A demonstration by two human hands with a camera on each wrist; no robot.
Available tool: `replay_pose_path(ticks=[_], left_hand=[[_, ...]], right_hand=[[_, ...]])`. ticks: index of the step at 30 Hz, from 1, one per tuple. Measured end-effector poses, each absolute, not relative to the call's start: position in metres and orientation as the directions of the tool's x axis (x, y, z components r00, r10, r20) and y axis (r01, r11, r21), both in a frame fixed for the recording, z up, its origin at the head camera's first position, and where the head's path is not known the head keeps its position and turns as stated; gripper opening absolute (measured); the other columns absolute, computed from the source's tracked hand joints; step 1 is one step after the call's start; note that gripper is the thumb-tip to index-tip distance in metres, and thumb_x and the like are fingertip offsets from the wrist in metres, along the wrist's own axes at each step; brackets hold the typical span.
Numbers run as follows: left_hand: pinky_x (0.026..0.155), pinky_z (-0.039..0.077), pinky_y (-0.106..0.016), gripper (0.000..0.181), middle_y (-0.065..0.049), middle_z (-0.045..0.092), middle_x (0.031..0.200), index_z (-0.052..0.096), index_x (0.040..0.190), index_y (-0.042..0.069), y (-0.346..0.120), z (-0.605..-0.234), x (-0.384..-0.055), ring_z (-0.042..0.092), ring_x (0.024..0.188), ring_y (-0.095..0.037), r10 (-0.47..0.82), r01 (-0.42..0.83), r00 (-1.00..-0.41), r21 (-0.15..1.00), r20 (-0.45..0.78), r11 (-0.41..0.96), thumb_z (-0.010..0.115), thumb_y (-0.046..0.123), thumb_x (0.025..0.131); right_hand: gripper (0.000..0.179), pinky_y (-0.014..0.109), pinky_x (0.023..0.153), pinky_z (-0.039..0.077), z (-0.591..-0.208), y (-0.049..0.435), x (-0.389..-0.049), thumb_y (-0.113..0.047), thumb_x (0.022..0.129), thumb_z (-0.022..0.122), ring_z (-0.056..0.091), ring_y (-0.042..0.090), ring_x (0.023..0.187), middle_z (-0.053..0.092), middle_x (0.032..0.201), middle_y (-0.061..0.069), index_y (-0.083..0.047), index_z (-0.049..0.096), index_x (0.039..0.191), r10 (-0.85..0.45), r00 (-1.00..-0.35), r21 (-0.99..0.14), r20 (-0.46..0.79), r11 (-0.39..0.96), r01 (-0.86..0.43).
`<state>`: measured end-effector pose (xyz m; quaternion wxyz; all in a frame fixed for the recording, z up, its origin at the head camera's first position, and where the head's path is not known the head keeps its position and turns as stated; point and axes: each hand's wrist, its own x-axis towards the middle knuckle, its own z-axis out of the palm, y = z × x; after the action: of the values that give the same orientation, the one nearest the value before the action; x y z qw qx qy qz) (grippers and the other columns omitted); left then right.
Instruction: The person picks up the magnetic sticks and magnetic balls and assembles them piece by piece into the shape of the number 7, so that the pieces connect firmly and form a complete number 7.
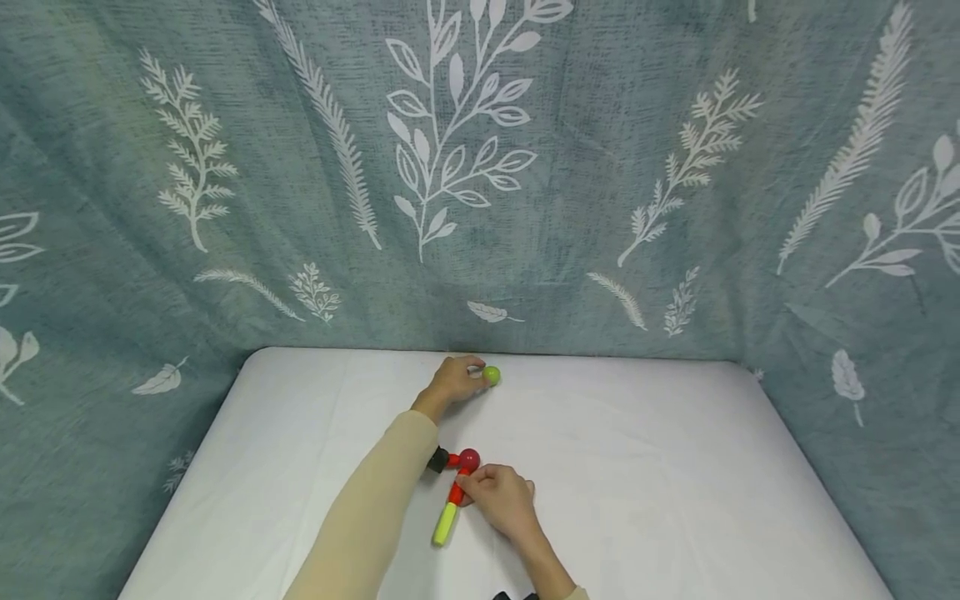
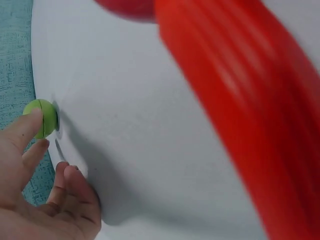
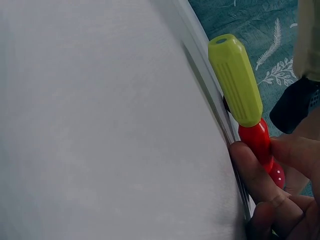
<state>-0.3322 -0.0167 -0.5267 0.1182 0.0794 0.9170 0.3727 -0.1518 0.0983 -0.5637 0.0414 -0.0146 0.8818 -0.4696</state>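
Note:
At the table's far edge, my left hand [image 1: 455,380] pinches a small green ball [image 1: 492,376] between its fingertips; the ball, with a seam round it, sits at the tabletop. My right hand [image 1: 501,496] holds a red toy building stick [image 1: 456,492] between thumb and fingers. A yellow-green stick [image 3: 235,80] joins its near end and points towards me. At the far end is a dark red ball [image 1: 469,459], from which another red stick [image 1: 453,460] runs left, partly hidden by the left wrist's black camera. A red stick [image 2: 240,100] looms large and blurred in the left wrist view.
A white-covered table [image 1: 637,467] with rounded far corners lies under both hands. Behind it and at its sides hangs a grey-green curtain [image 1: 570,250] with white leaf prints. The left sleeve [image 1: 367,508] crosses the table beside the joined sticks.

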Motion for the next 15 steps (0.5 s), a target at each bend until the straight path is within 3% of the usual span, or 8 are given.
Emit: replay_pose_path(ticks=[5,15], left_hand=[[0.104,0.036,-0.06,0.045,-0.026,0.044,0.145,0.063,0.135,0.016,-0.0152,-0.5237,-0.3294,0.039,0.136,-0.044,0.228,0.046,-0.957,0.68,-0.181,0.732,0.07,0.032,0.094],[0.101,0.039,-0.059,0.044,-0.026,0.047,0.141,0.065,0.133,0.015,-0.0131,-0.5234,-0.3287,0.045,0.131,-0.043,0.217,0.045,-0.961,0.674,-0.174,0.737,0.071,0.034,0.093]], right_hand=[[0.022,0.044,0.077,0.025,-0.5629,0.0976,-0.1502,-0.037,0.094,0.069,0.06,0.002,0.073,0.066,0.061,-0.019,-0.022,0.071,0.079,-0.066,-0.996,-0.828,-0.06,0.561,0.013],[0.022,0.043,0.075,0.025,-0.56,0.0983,-0.1493,-0.035,0.094,0.069,0.06,0.003,0.073,0.067,0.062,-0.017,-0.019,0.072,0.08,-0.08,-0.996,-0.83,-0.043,0.558,-0.009]])
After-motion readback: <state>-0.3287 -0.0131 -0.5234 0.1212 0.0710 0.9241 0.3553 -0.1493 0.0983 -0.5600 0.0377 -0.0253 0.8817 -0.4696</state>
